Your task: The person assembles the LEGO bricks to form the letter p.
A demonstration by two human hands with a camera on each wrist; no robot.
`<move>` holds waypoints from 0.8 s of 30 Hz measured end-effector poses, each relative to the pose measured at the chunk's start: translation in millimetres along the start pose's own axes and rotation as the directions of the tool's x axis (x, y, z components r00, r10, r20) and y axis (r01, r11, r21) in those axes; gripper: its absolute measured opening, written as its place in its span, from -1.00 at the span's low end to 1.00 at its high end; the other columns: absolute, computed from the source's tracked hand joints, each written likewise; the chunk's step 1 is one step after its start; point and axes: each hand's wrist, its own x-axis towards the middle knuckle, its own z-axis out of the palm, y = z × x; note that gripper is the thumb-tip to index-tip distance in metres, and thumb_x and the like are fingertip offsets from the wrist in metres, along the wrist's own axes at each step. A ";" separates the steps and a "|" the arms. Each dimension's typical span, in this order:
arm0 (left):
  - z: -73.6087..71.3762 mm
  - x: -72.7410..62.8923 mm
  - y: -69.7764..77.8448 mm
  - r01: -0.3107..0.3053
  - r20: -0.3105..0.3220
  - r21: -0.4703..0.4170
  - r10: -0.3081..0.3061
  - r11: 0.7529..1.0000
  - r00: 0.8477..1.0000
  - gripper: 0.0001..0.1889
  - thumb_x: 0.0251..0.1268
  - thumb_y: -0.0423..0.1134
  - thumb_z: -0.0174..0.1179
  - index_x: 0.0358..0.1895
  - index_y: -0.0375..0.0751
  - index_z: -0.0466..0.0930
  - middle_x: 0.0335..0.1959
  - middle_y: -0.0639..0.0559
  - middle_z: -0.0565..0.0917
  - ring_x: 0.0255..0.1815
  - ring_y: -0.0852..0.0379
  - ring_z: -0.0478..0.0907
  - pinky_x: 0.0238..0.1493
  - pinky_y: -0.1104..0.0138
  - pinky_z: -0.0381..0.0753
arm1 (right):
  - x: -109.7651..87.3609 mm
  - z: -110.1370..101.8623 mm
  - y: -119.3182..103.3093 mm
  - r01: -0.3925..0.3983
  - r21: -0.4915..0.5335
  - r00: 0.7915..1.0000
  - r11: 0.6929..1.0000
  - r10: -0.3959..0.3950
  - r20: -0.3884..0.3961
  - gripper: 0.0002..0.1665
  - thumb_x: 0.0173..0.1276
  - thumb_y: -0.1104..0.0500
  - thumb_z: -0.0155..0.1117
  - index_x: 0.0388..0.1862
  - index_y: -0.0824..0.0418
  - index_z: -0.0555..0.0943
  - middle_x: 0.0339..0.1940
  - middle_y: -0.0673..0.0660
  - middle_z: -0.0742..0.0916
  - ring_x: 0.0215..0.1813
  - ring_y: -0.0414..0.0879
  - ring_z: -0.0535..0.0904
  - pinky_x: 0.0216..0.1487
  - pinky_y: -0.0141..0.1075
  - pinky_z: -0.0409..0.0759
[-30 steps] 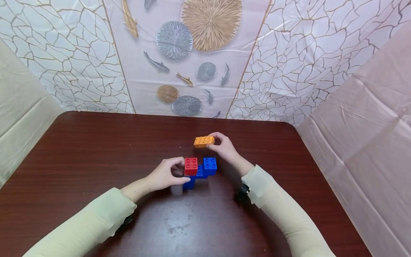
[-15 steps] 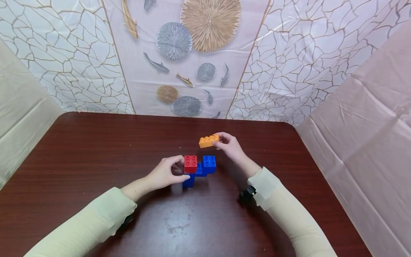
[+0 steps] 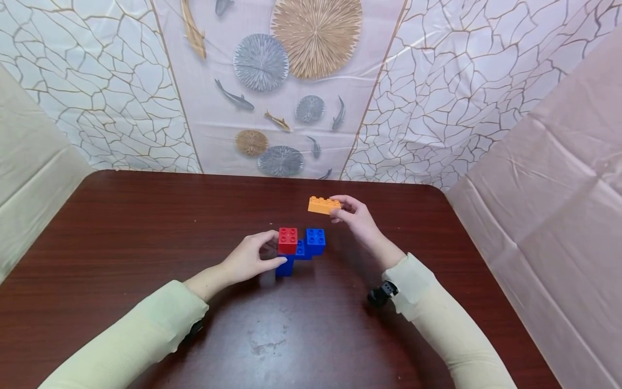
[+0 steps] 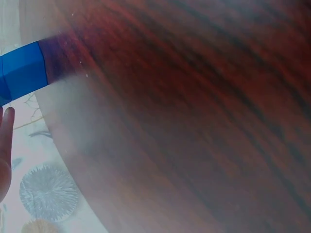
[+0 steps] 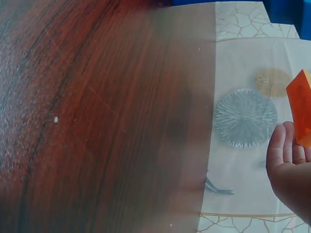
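Note:
In the head view my left hand (image 3: 248,260) holds a small build of toy building bricks between thumb and fingers. On its left side a red brick (image 3: 288,241) with studs on top stands over a lower blue brick (image 3: 284,267). Another blue brick (image 3: 315,241) sits raised on the right. My right hand (image 3: 358,222) pinches the right end of an orange brick (image 3: 323,205), held beyond the build and apart from it, its long side facing me. The left wrist view catches only a blue brick (image 4: 26,70) and fingers; the orange brick (image 5: 302,109) is partly cut off in the right wrist view.
The bricks are over a dark red-brown wooden table (image 3: 146,232) with rounded far corners. A patterned curtain (image 3: 311,135) hangs along its far edge, and plain pale fabric (image 3: 549,200) rises at the right side. Black wrist devices (image 3: 381,294) show under the sleeves.
My right hand has moved right and away with the orange brick, whose side has turned toward me. The left hand and the brick build have shifted slightly away from me.

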 end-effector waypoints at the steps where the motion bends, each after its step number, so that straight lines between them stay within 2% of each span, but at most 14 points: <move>1: 0.2 -0.2 -0.4 -0.005 0.000 0.004 0.005 1.000 1.000 -0.60 0.13 -0.17 0.31 0.03 -0.18 0.50 -0.11 0.01 0.66 -0.15 0.14 0.63 -0.03 0.24 0.63 | -0.7 -0.7 -1.1 -0.003 0.010 1.000 1.000 0.003 0.002 -0.54 0.29 0.34 0.12 0.17 0.48 0.40 -0.27 -0.05 0.60 -0.30 -0.17 0.59 -0.16 -0.36 0.63; 8: -2.6 -2.3 0.2 -0.009 -0.025 0.061 0.010 0.998 1.000 -0.51 0.10 -0.11 0.33 0.11 -0.19 0.49 -0.01 -0.02 0.64 -0.09 0.11 0.62 0.00 0.20 0.61 | -5.3 -2.3 -12.7 0.028 0.034 0.999 0.999 -0.029 0.021 -0.55 0.29 0.37 0.10 0.15 0.53 0.38 -0.24 -0.07 0.62 -0.28 -0.21 0.58 -0.18 -0.41 0.63; 15: -10.7 1.6 7.7 0.019 -0.099 -0.024 -0.021 1.000 0.995 -0.40 0.03 -0.11 0.38 0.20 -0.11 0.45 0.11 -0.03 0.60 0.06 0.05 0.56 0.09 0.13 0.57 | -9.8 -0.4 -25.1 0.063 0.057 0.997 0.996 -0.066 0.045 -0.60 0.25 0.42 0.10 0.08 0.52 0.37 -0.23 -0.11 0.65 -0.24 -0.20 0.56 -0.19 -0.44 0.62; 20: -12.3 5.0 12.5 -0.002 -0.104 -0.079 -0.006 0.997 0.995 -0.42 0.02 -0.14 0.39 0.18 -0.08 0.47 0.05 -0.01 0.63 0.01 0.06 0.59 0.07 0.13 0.58 | -13.8 2.4 -32.6 0.071 0.062 0.995 0.996 -0.076 0.071 -0.59 0.25 0.43 0.10 0.08 0.51 0.36 -0.25 -0.14 0.65 -0.25 -0.22 0.56 -0.19 -0.45 0.62; 24: -11.7 5.8 12.6 0.005 -0.107 -0.106 -0.016 0.994 0.994 -0.55 0.00 -0.17 0.41 0.02 -0.13 0.56 -0.11 -0.01 0.69 -0.12 0.11 0.62 -0.02 0.21 0.63 | -17.4 4.8 -39.1 0.082 0.039 0.992 0.996 -0.085 0.092 -0.56 0.26 0.43 0.11 0.12 0.53 0.35 -0.24 -0.14 0.66 -0.24 -0.22 0.57 -0.17 -0.45 0.61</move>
